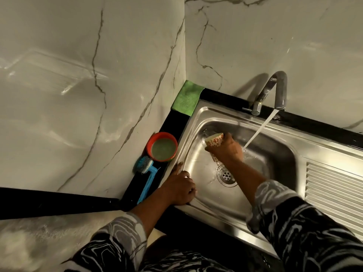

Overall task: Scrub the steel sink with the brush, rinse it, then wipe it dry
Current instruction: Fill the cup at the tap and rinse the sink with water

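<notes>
Right hand (225, 149) was inside the steel sink (255, 195), fingers closed around a patterned cup (214, 140) tipped on its side near the basin's back-left wall. Water ran from the tap (275, 91) in a slanting stream (259, 130) that landed just beside that hand, on its right, and pooled toward the drain (226, 175), which lay uncovered in front of the wrist. Left hand (181, 185) rested on the sink's left rim with fingers curled loosely over the edge — grasping nothing. The brush (147, 177), blue-handled, lay unattended on the black counter strip (176, 118) left of the sink, bristle head pointing away from the person, handle end passing close by the left forearm. Just behind the brush head stood a red bowl (162, 147) holding cloudy greenish liquid, near the sink's rim. A green cloth (187, 98) lay flat in the back corner against the marble wall (78, 95), partly overlapping the sink's flange. The ribbed drainboard (334, 185) on the right carried no items — the right forearm and its patterned sleeve (284, 203) crossed the basin's front rim.
</notes>
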